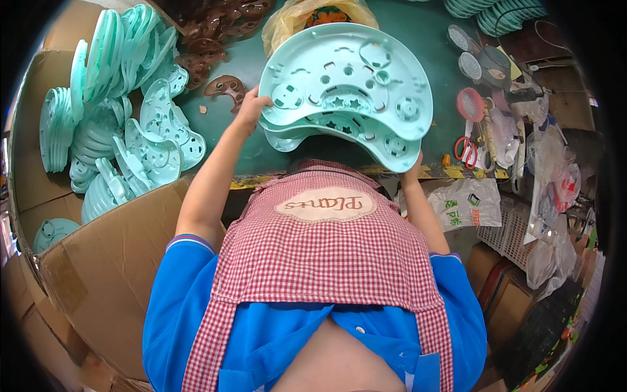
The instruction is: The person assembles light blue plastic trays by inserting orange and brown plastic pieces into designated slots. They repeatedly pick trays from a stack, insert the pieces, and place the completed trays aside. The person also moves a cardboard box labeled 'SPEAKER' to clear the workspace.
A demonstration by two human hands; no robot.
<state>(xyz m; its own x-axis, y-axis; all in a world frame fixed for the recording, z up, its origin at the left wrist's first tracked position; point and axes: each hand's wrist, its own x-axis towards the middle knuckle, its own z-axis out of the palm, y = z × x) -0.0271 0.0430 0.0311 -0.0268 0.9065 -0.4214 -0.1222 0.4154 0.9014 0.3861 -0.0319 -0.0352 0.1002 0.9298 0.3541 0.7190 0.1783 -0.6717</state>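
A few crescent-shaped mint-green plastic shells [346, 55], nested loosely one over another, are held up over the near part of the green table. Round bosses, slots and star-shaped cutouts mark their inner faces. My left hand [250, 111] grips the left end, thumb on the rim and the other fingers mostly hidden behind. At the lower right, my right hand [413, 171] is closed about the lower edge of the shells, which cover most of its fingers. A brown crescent-shaped plastic part [226, 89] lies on the table beyond my left hand.
At left, a cardboard box [117, 238] holds piles of similar mint-green shells [104, 124]. A yellow plastic bag [277, 29] stands behind the held shells. Red-handled scissors [466, 151], a pink round tool [470, 103] and plastic bags [467, 202] lie at right, by a yellow-black taped table edge [457, 172].
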